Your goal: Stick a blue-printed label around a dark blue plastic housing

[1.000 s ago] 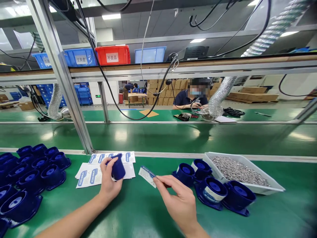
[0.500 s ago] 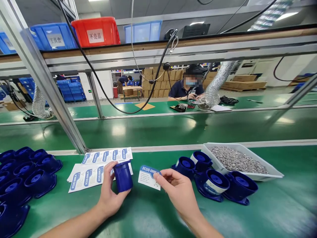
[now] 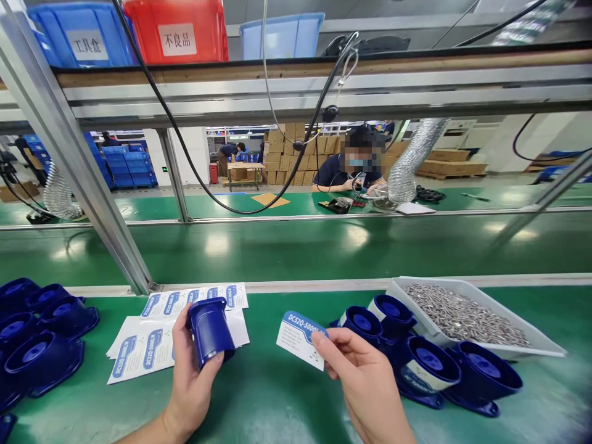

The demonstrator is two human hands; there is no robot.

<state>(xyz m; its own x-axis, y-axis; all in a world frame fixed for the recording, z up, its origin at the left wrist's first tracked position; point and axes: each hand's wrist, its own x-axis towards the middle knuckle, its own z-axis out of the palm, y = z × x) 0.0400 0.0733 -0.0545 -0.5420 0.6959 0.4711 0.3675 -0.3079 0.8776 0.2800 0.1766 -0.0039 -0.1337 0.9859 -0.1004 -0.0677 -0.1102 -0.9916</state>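
My left hand (image 3: 192, 382) is closed round a dark blue plastic housing (image 3: 211, 333), a short cup shape with a flange, held tilted above the bench. Between thumb and fingers, my right hand (image 3: 365, 376) pinches a white and blue sticker label (image 3: 301, 340) printed "DC52Q-5000L". A gap separates the label from the housing. Sheets of the same labels (image 3: 143, 354) lie behind and left of my left hand, partly hidden by it. Right of my right hand stand several blue housings, among them a labelled housing (image 3: 428, 369) with a white and blue sticker round its side.
More blue housings (image 3: 44, 361) crowd the left of the green bench (image 3: 268, 401). A white tray (image 3: 536, 351) of small metal parts stands at the right. A metal post (image 3: 87, 160) rises at left, and a black cable (image 3: 185, 163) hangs ahead. Across the bench sits a masked person (image 3: 349, 169).
The camera view has shifted. My left hand has tilted the housing, so its top leans left. The label in my right hand has turned slightly and moved further from the housing.
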